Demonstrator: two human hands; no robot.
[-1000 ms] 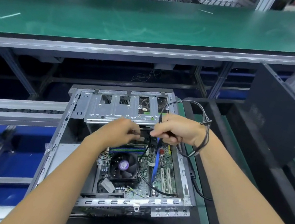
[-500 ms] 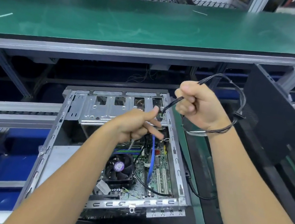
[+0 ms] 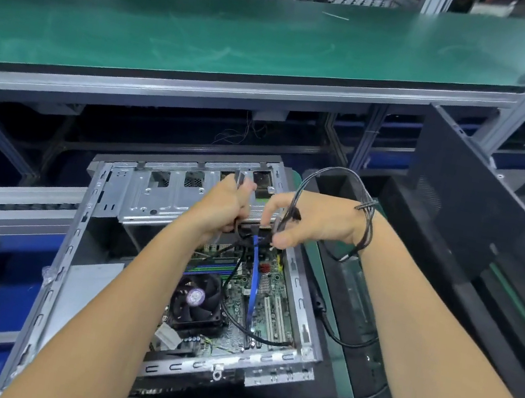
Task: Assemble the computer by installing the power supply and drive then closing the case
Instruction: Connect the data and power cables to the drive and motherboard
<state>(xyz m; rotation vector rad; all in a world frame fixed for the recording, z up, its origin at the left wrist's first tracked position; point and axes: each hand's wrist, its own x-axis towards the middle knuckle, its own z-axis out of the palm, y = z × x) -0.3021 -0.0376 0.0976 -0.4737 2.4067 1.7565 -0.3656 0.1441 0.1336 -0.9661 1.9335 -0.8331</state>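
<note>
Motherboard (image 3: 257, 302) lies exposed at the near end of the open case (image 3: 71, 253), cooler fan (image 3: 197, 297) at 7 o'clock of it and a blue cable (image 3: 254, 274) running up the middle toward the hands. Both hands have come back down together over the drive cage (image 3: 157, 195) at 12 o'clock of the board, where half a second ago the right one was lifted high and clear. Left hand (image 3: 223, 206) is clamped round a dark cable end at the cage edge; right hand (image 3: 316, 221) pinches the black cable bundle (image 3: 337, 176), whose loop still drapes over that wrist. Likely a drive lead is being seated. No power supply visible in the case; its left bay looks empty. Side panel (image 3: 456, 196) leans at 2 o'clock, well apart, so closing is some way off. Beyond, green worktop (image 3: 245, 43).
</note>
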